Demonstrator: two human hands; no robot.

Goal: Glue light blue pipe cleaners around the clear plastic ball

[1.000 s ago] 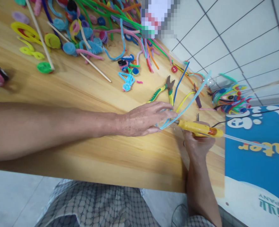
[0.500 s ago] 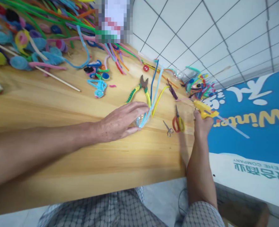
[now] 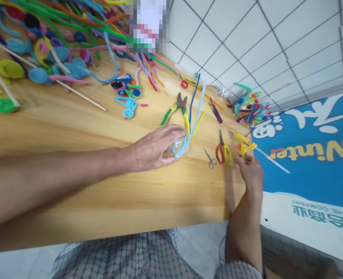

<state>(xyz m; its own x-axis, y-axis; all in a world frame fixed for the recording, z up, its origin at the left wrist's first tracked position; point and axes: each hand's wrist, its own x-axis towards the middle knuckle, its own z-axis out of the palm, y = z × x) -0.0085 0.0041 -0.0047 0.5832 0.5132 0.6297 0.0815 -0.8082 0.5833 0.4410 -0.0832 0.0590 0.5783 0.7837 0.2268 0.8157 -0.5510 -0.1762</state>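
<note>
My left hand (image 3: 152, 149) rests on the table with thumb and fingers curled round a bent light blue pipe cleaner (image 3: 200, 104). A clear, shiny piece of plastic (image 3: 186, 149) shows at the fingertips. Just beyond that hand lie pliers (image 3: 182, 101) with green and yellow handles, their jaws pointing away. At the table's right side my right hand (image 3: 252, 170) pinches the handle of a yellow glue gun (image 3: 243, 142), from which a whitish glue stick (image 3: 273, 161) juts to the right. Scissors with red and yellow handles (image 3: 223, 151) and small metal scissors (image 3: 210, 159) lie between my hands.
Pipe cleaners and coiled pieces (image 3: 58, 52) crowd the far left of the table, with wooden sticks (image 3: 81, 95) among them. A colourful bundle (image 3: 248, 108) sits at the far right, beside a blue printed board (image 3: 314, 155). A tiled wall (image 3: 232, 42) stands behind.
My right hand has lowered the glue gun toward the table and drawn it nearer, with its grip shifting to the end of the handle. My left hand keeps its place.
</note>
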